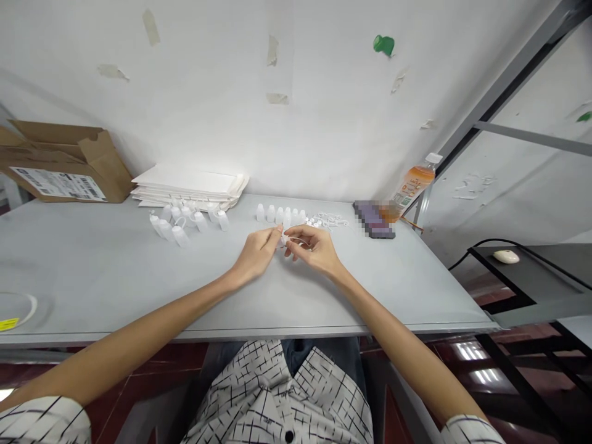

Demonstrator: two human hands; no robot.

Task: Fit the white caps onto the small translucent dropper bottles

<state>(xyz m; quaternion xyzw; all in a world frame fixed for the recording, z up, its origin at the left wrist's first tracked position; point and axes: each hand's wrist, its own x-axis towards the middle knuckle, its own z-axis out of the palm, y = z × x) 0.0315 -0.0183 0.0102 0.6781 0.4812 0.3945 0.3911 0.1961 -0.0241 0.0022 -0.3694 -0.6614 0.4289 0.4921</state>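
Observation:
Near the middle of the table [222, 308], my left hand [256, 251] pinches a small translucent white plastic bottle [283, 237]. The fingers of my right hand [318, 248] close on the same piece from the right, where a thin white loop strap shows between them. Fingertips cover much of the bottle. Just behind my hands stands a row of similar small bottles [279, 215]. To the right of that row lies a pile of white loop straps with caps [329, 219]. More capped bottles [178, 235], some with straps, stand in a loose group on the left.
Stacked white paper or foam sheets [189, 182] lie against the wall, beside an open cardboard box [65, 163]. On the right are a phone [374, 220] and a leaning orange drink bottle [411, 188]. A white ring with a yellow label [31, 311] lies front left.

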